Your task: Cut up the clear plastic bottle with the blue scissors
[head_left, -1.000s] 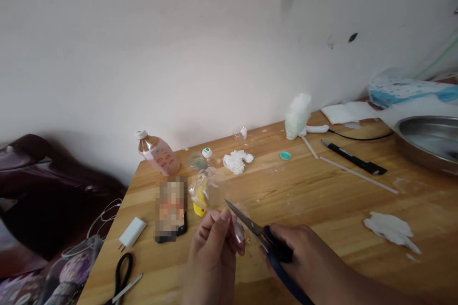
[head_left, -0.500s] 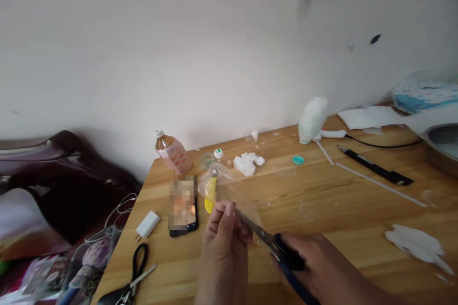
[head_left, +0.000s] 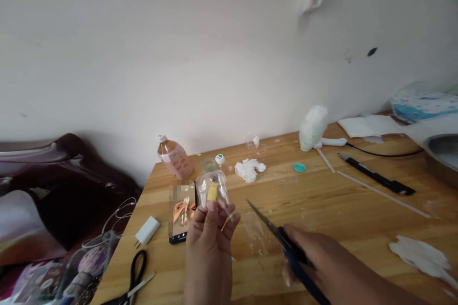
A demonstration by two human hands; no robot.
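metal scissor blades (head_left: 263, 218), glossy plastic piece (head_left: 221, 187)

Navy-handled scissors (head_left: 286, 243) with a grey blade sit at five o'clock from centre, clear plastic (head_left: 222, 189) showing yellow near seven, a pink, red-printed bottle (head_left: 176, 158) at eight, a teal lid (head_left: 299, 167) towards four.

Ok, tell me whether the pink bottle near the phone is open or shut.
Shut: a white cap sits on the neck of the pink bottle.
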